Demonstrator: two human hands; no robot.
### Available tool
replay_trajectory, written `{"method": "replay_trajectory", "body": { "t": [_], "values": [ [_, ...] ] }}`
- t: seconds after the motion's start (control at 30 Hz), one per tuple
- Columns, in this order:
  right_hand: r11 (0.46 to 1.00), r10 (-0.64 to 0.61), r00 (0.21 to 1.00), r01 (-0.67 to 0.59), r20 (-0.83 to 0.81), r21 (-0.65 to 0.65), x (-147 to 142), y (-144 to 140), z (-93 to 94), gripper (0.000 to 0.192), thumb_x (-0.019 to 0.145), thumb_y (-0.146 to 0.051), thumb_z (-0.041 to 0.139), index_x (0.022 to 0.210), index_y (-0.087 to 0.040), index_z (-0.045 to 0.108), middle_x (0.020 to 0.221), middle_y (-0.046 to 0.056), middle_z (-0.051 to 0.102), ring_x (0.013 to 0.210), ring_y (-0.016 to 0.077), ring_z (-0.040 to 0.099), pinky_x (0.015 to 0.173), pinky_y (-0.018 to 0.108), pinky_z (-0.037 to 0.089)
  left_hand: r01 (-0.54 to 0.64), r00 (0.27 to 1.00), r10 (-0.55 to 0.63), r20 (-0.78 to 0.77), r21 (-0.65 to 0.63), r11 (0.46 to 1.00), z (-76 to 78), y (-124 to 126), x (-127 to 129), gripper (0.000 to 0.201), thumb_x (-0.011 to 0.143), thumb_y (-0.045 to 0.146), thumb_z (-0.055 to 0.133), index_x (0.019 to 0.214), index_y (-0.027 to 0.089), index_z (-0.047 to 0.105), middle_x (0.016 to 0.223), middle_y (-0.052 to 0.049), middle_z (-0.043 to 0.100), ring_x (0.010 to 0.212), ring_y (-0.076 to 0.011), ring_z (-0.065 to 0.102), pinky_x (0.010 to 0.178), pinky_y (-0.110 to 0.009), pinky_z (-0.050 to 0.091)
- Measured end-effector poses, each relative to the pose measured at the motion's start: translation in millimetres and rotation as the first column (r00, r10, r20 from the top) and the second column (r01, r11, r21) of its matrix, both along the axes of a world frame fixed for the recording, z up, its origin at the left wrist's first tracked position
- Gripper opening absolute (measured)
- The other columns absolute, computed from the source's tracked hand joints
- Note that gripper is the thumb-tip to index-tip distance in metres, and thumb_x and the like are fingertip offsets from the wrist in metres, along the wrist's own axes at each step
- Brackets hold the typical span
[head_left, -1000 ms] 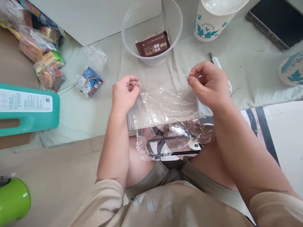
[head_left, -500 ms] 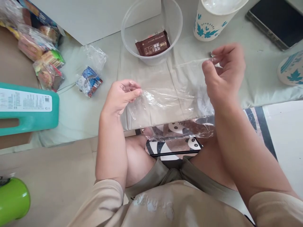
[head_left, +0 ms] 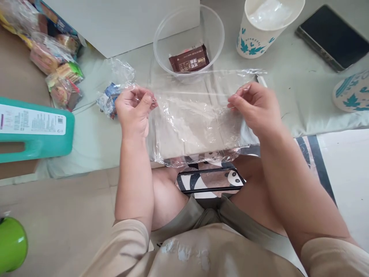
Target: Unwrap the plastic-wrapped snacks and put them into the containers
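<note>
Well, at the far left of the frame you have a teal jug (head_left: 43,144) lying on its side, with wrapped snacks (head_left: 43,57) heaped above it. Farther right, a blue packet (head_left: 111,96) sits partly behind your left hand (head_left: 135,109). That hand's grip is pinched, thumb against fingers, at the left margin of the plastic film (head_left: 193,115).

The film spans the middle of the frame between your two hands, over the worktop (head_left: 305,96), its lower edge hanging past the front. It looks nearly weightless, limp and slick, apt to cling, crease or tear, so it likely handles best by its corners or edges, taken lightly and without a hard pull.

Above it, at upper centre, a clear bowl (head_left: 161,54) holds a brown packet (head_left: 190,59). Right of centre, your right hand (head_left: 258,111) has its grip closed, thumb to forefinger, on the film's other side. Beyond it, you see a paper cup (head_left: 253,40), then a phone (head_left: 336,36) at upper right.
</note>
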State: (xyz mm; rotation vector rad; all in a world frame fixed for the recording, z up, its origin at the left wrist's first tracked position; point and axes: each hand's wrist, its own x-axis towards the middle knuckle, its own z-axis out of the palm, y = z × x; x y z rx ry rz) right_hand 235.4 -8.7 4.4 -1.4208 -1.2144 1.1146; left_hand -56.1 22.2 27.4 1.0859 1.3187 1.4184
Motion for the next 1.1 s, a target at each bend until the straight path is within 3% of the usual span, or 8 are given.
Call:
{"method": "replay_trajectory", "body": {
  "t": [0.2, 0.37, 0.5, 0.6, 0.73, 0.87, 1.0, 1.1],
  "values": [
    [0.958, -0.212, 0.975, 0.195, 0.062, 0.210, -7, -3, 11.0, 0.020, 0.092, -0.038, 0.070, 0.087, -0.029, 0.053, 0.091, 0.000, 0.064, 0.056, 0.0120, 0.052, 0.055, 0.033, 0.042, 0.182, 0.968, -0.159, 0.196, -0.108, 0.977, 1.7, -7, -6, 0.067, 0.062, 0.045, 0.095, 0.117, 0.035, 0.059, 0.101, 0.005, 0.073, 0.081, -0.0153, 0.073, 0.071, -0.030, 0.061],
    [0.880, -0.346, 0.937, 0.304, 0.055, 0.366, -3, 5, 5.4, 0.020, 0.093, -0.035, 0.065, 0.086, -0.028, 0.049, 0.080, -0.002, 0.054, 0.048, 0.0094, 0.041, 0.044, 0.029, 0.032, 0.456, 0.890, -0.429, 0.157, -0.348, 0.819, 1.1, -10, -7, 0.055, 0.060, 0.047, 0.095, 0.101, 0.020, 0.070, 0.099, -0.006, 0.079, 0.090, -0.0231, 0.078, 0.072, -0.030, 0.063],
    [0.870, -0.365, 0.931, 0.328, 0.033, 0.369, 1, 6, 3.1, 0.025, 0.095, -0.047, 0.066, 0.093, -0.029, 0.049, 0.086, -0.001, 0.057, 0.056, 0.0115, 0.050, 0.046, 0.028, 0.036, 0.274, 0.941, -0.329, -0.083, -0.386, 0.881, -7.4, -9, 6, 0.030, 0.079, 0.042, 0.083, 0.090, 0.020, 0.067, 0.071, 0.001, 0.071, 0.058, -0.0122, 0.070, 0.047, -0.019, 0.048],
    [0.931, -0.287, 0.957, 0.289, -0.042, 0.223, 0, 0, 7.0, 0.027, 0.092, -0.051, 0.070, 0.108, -0.034, 0.055, 0.097, 0.000, 0.067, 0.066, 0.0158, 0.058, 0.056, 0.033, 0.049, 0.154, 0.963, -0.206, -0.175, -0.272, 0.950, -16.1, -5, 15, 0.025, 0.091, 0.046, 0.072, 0.094, 0.023, 0.064, 0.056, 0.007, 0.056, 0.036, -0.0061, 0.049, 0.035, -0.020, 0.028],
    [0.992, -0.109, 0.974, 0.118, -0.200, 0.032, -4, -5, 8.1, 0.035, 0.081, -0.045, 0.081, 0.107, -0.030, 0.064, 0.090, 0.000, 0.072, 0.069, 0.0162, 0.064, 0.068, 0.037, 0.059, 0.039, 0.991, -0.053, -0.127, -0.112, 0.993, -16.5, -3, 16, 0.024, 0.097, 0.047, 0.068, 0.096, 0.025, 0.057, 0.054, 0.009, 0.043, 0.039, -0.0041, 0.033, 0.039, -0.023, 0.016],
    [0.998, 0.012, 0.997, -0.017, -0.081, -0.063, -6, -5, 3.2, 0.028, 0.074, -0.042, 0.087, 0.087, -0.026, 0.068, 0.083, 0.000, 0.072, 0.076, 0.0183, 0.068, 0.078, 0.040, 0.063, -0.047, 0.992, 0.028, -0.122, -0.153, 0.987, -6.8, -4, 13, 0.022, 0.104, 0.048, 0.058, 0.105, 0.026, 0.052, 0.059, 0.008, 0.037, 0.050, -0.0043, 0.039, 0.050, -0.024, 0.017],
    [0.998, -0.005, 0.998, 0.000, -0.069, -0.067, -9, -4, 5.2, 0.029, 0.086, -0.050, 0.078, 0.083, -0.028, 0.060, 0.075, -0.002, 0.070, 0.070, 0.0169, 0.068, 0.069, 0.035, 0.062, -0.133, 0.970, 0.096, -0.224, -0.157, 0.979, -3.4, -4, 13, 0.013, 0.110, 0.036, 0.048, 0.106, 0.024, 0.049, 0.058, 0.008, 0.035, 0.050, -0.0039, 0.038, 0.054, -0.025, 0.019],
    [0.994, -0.068, 0.994, 0.060, -0.090, -0.088, -13, -4, 10.8, 0.022, 0.096, -0.048, 0.065, 0.092, -0.029, 0.054, 0.071, -0.005, 0.066, 0.053, 0.0132, 0.062, 0.048, 0.027, 0.050, -0.115, 0.959, 0.060, -0.279, -0.186, 0.976, -9.3, -3, 11, 0.030, 0.108, 0.046, 0.049, 0.091, 0.022, 0.050, 0.053, 0.009, 0.033, 0.044, -0.0044, 0.034, 0.050, -0.026, 0.018]
  ]
}}
